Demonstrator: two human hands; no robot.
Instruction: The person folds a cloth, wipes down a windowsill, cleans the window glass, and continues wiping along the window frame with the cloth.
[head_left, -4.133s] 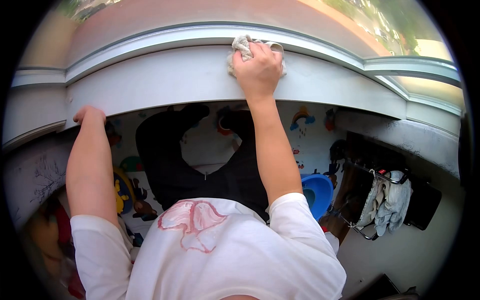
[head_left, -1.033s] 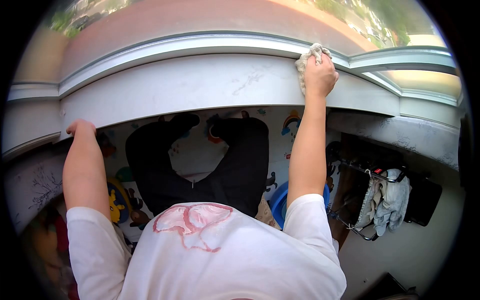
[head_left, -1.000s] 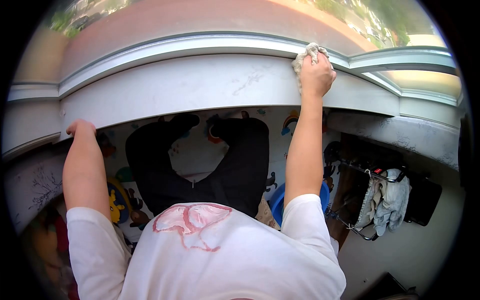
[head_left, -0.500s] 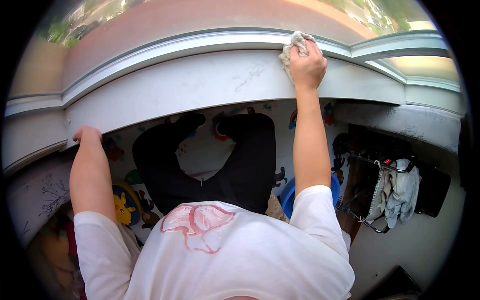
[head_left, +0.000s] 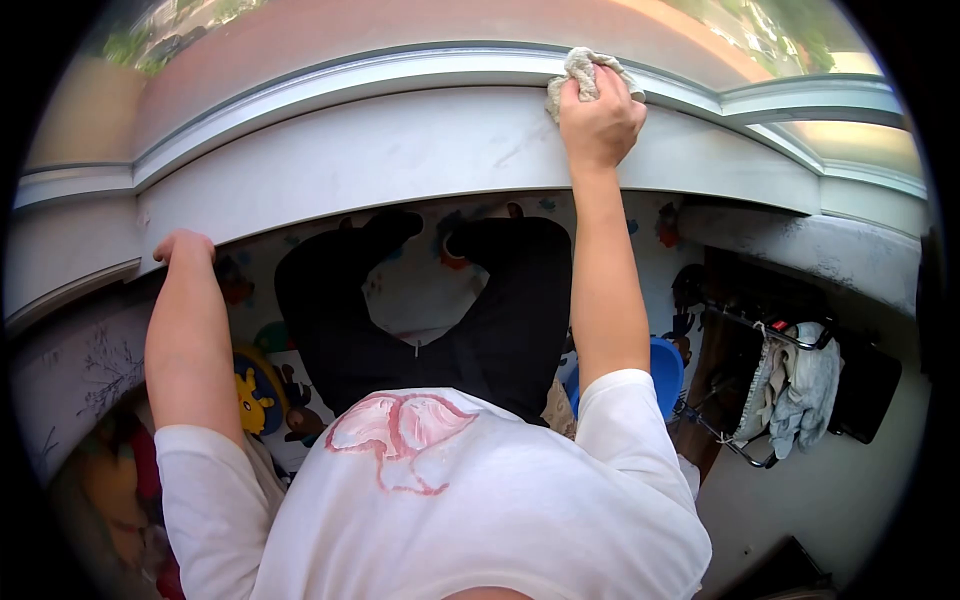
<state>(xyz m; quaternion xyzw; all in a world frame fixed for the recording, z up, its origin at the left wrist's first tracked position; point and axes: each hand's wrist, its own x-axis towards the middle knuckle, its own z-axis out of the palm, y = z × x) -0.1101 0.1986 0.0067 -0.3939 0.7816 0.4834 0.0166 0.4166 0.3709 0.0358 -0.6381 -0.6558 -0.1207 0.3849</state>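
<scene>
1. Head view: the right hand reaches forward to the white sill, its arm nearly straight.
2. Its fingers are curled closed around a crumpled pale cloth, which bulges out ahead of and beside them.
3. The cloth lies at the back of the sill, right of its middle, against the lower rail of the window frame.
4. A faint grey smudge marks the sill just left of the cloth.
5. The left hand rests at the sill's front edge, near its left end, well apart from the cloth; how far its fingers are bent I cannot tell, as they are partly hidden.
6. Below the sill are the person's black trousers.
7. A blue basin shows beside the right upper arm, and grey fabric hangs on a black metal frame farther right.
</scene>
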